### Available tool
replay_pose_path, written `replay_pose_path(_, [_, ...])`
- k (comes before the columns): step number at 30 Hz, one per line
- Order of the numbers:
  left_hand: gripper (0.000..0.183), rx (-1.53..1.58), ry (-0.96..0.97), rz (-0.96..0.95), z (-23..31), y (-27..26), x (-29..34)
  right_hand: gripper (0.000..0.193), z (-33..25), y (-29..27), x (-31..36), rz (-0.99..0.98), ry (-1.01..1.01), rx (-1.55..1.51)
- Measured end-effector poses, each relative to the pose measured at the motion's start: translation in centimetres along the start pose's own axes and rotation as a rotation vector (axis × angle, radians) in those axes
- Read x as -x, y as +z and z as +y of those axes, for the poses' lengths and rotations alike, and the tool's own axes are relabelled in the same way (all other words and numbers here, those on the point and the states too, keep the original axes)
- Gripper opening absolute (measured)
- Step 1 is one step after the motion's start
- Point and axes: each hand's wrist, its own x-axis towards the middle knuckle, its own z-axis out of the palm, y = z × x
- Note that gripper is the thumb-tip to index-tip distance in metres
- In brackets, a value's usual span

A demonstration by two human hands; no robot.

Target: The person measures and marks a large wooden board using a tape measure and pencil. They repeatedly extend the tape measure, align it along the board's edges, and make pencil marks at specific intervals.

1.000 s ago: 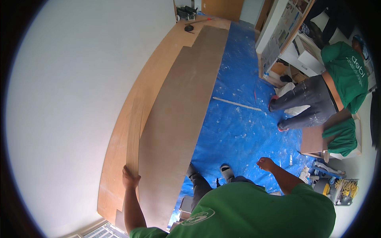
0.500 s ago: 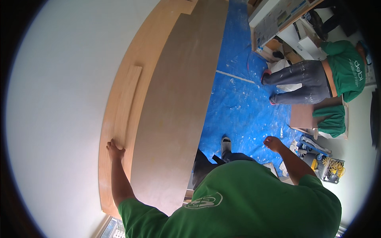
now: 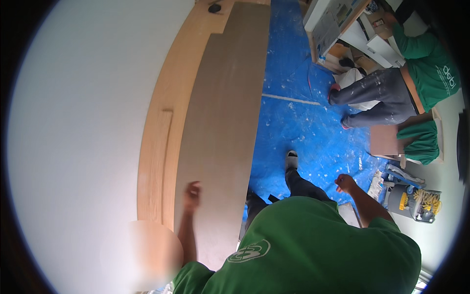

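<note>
My left hand [image 3: 192, 194] is above the long brown sheet of board [image 3: 218, 117], touching nothing that I can make out. Motion smears its fingers, which look bent. My right hand [image 3: 345, 183] hangs at my right side over the blue floor sheeting [image 3: 298, 132], closed, with nothing visible in it. Left of the brown board, along the white wall, runs a pale wooden panel [image 3: 148, 161]. On that panel lies a narrow wooden strip [image 3: 161, 147].
At the far end of the panel sits a small black object [image 3: 214, 8]. To the right, a co-worker in a green shirt [image 3: 431, 73] bends over white drawers [image 3: 384, 49]. A yellow-corded machine [image 3: 416, 203] stands by the right wall. A blurred patch [image 3: 156, 252] covers the lower left.
My left hand has let go of the wooden strip's near end and moved right over the brown board. My foot has stepped right. The co-worker now reaches for a brown box.
</note>
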Motion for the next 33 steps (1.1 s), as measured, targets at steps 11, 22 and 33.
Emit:
replay_pose_path(11, [0.061, 0.123, -0.565, -0.582, 18.5, 45.7, -3.6, 0.040, 2.0, -12.8, -18.8, -0.356, 0.035, 0.438])
replay_pose_path(22, [0.056, -0.445, -0.540, -0.654, 25.0, 60.2, -19.1, 0.021, -13.8, -29.3, -24.5, -0.263, -0.136, -0.405])
replay_pose_path(33, [0.036, 0.221, 0.825, -1.272, 51.7, 73.4, -41.7, 0.031, -37.0, -44.8, -12.3, -0.314, -0.516, -0.387])
